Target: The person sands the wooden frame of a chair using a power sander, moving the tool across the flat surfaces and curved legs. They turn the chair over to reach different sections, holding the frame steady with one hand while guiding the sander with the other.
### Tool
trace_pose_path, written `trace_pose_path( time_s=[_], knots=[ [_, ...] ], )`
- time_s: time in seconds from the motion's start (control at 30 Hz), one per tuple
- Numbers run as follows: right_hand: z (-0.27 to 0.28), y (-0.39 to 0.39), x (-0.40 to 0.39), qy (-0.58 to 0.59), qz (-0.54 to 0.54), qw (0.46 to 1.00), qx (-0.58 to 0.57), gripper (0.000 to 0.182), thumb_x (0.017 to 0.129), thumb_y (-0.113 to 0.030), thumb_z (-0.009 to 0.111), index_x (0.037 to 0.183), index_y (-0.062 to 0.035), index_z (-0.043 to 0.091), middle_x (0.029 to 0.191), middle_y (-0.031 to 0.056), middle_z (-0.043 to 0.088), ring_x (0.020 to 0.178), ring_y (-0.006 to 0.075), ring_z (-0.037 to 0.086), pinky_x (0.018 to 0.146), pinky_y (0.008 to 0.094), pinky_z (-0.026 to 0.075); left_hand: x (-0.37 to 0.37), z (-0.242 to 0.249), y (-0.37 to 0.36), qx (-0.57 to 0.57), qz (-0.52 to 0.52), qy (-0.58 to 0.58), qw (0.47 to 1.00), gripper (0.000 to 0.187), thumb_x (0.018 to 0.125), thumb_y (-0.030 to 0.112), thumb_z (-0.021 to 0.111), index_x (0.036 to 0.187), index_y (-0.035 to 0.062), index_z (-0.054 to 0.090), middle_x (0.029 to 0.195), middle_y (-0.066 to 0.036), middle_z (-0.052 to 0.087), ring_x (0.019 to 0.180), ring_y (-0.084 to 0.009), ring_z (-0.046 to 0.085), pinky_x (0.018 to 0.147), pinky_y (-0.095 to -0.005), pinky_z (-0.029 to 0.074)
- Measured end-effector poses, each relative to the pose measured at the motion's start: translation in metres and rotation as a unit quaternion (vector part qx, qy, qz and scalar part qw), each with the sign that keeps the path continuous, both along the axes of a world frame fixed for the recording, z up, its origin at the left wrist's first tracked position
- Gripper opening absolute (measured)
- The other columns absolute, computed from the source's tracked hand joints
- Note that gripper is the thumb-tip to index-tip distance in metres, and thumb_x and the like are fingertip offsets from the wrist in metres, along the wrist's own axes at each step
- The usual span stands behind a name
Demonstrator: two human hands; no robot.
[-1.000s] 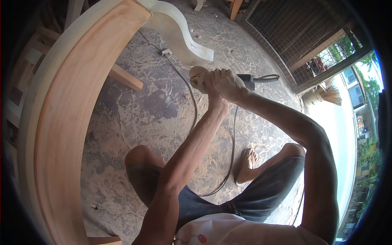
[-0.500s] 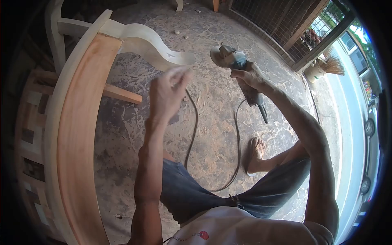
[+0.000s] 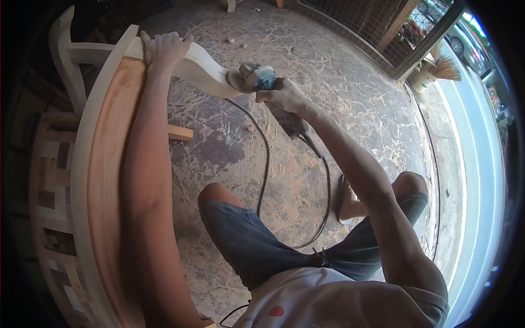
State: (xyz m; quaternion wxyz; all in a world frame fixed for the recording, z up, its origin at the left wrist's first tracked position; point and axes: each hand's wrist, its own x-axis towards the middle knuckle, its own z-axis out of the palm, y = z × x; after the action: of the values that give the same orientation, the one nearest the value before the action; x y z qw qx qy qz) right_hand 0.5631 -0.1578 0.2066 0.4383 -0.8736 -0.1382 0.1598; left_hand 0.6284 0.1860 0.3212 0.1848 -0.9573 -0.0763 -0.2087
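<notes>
My left hand (image 3: 165,49) is wrapped over the pale curved wooden leg (image 3: 203,71), close to where it joins the long wooden piece (image 3: 109,142). My right hand (image 3: 285,98) grips an angle grinder (image 3: 260,78) around its body. The grinder's round disc is right at the leg's free end and overlaps it in this view. From the back of the tool a dark cord (image 3: 326,191) runs down and loops over the floor. My left forearm lies along the inner edge of the long piece.
A short wooden bar (image 3: 180,133) juts out beneath my left forearm. Blocky slatted woodwork (image 3: 52,191) lines the far left. Dust covers the cracked floor (image 3: 339,65). At the back right stand a mesh panel (image 3: 361,22) and a bucket (image 3: 421,81) holding a broom (image 3: 444,68).
My left hand has moved from the air up and left onto the curved leg. My right hand has brought the grinder left to the leg's end. The view has shifted slightly.
</notes>
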Motion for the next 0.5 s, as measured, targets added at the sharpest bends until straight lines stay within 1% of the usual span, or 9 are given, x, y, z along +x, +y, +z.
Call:
trace_pose_path(
  time_s=[0.03,0.13,0.17,0.23,0.33,0.43,0.5],
  knots=[
    [-0.006,-0.001,0.007,-0.013,0.002,1.0,-0.019,0.046,0.079,-0.044,0.085,0.104,-0.0057,0.085,0.099,0.0114,0.08,0.094,0.025,0.074,0.086,0.038,0.059,0.0,0.001,0.001,-0.003,-0.005,-0.005,1.0,0.067,0.105,0.067,0.051,0.12,0.011,0.083,0.116,-0.016,0.083,0.115,-0.0345,0.078,0.129,-0.0682,0.018],
    [-0.003,-0.009,0.004,-0.034,-0.013,0.999,0.01,0.05,0.077,-0.044,0.087,0.108,-0.0056,0.086,0.098,0.0127,0.08,0.094,0.0271,0.075,0.086,0.0392,0.059,-0.001,0.003,0.0,-0.02,-0.005,0.003,1.0,0.065,0.106,0.066,0.051,0.118,0.0118,0.084,0.114,-0.016,0.084,0.111,-0.0344,0.079,0.129,-0.0668,0.02],
    [-0.008,-0.012,0.007,-0.031,-0.017,0.999,-0.006,0.05,0.077,-0.044,0.088,0.109,-0.0056,0.086,0.099,0.013,0.08,0.095,0.0274,0.076,0.086,0.0396,0.06,-0.004,0.004,-0.001,-0.026,-0.002,0.012,1.0,0.064,0.106,0.066,0.051,0.117,0.0119,0.084,0.114,-0.016,0.084,0.109,-0.0343,0.079,0.129,-0.0666,0.02],
    [-0.014,-0.017,0.019,-0.033,-0.019,0.999,-0.036,0.05,0.076,-0.042,0.089,0.11,-0.0057,0.086,0.1,0.0137,0.08,0.095,0.0278,0.076,0.087,0.0406,0.06,-0.009,0.011,-0.005,-0.035,0.012,0.033,0.999,0.066,0.106,0.067,0.05,0.119,0.0125,0.084,0.116,-0.017,0.083,0.113,-0.0344,0.079,0.131,-0.0656,0.02],
    [-0.007,-0.018,0.015,-0.03,-0.033,0.998,-0.038,0.059,0.079,-0.044,0.085,0.119,-0.001,0.081,0.109,0.0192,0.08,0.105,0.0301,0.076,0.091,0.0422,0.06,-0.01,0.011,-0.01,-0.026,0.019,0.035,0.999,0.065,0.105,0.068,0.05,0.119,0.0133,0.083,0.115,-0.017,0.083,0.114,-0.0344,0.078,0.132,-0.0652,0.02],
    [-0.009,-0.014,0.012,-0.035,-0.034,0.999,-0.002,0.048,0.078,-0.041,0.089,0.108,-0.0047,0.086,0.103,0.0156,0.081,0.098,0.0287,0.077,0.088,0.0409,0.06,-0.009,0.008,-0.008,-0.016,0.004,0.016,1.0,0.064,0.105,0.067,0.051,0.115,0.0136,0.085,0.111,-0.016,0.084,0.11,-0.0338,0.079,0.13,-0.0653,0.021],
    [-0.003,-0.011,0.006,-0.043,-0.035,0.998,-0.005,0.05,0.078,-0.042,0.089,0.11,-0.004,0.085,0.105,0.0164,0.081,0.098,0.029,0.077,0.089,0.0409,0.06,-0.009,0.009,-0.007,-0.017,-0.006,0.01,1.0,0.064,0.106,0.067,0.051,0.114,0.0136,0.085,0.11,-0.015,0.084,0.109,-0.0335,0.08,0.129,-0.0651,0.022]
  ],
)
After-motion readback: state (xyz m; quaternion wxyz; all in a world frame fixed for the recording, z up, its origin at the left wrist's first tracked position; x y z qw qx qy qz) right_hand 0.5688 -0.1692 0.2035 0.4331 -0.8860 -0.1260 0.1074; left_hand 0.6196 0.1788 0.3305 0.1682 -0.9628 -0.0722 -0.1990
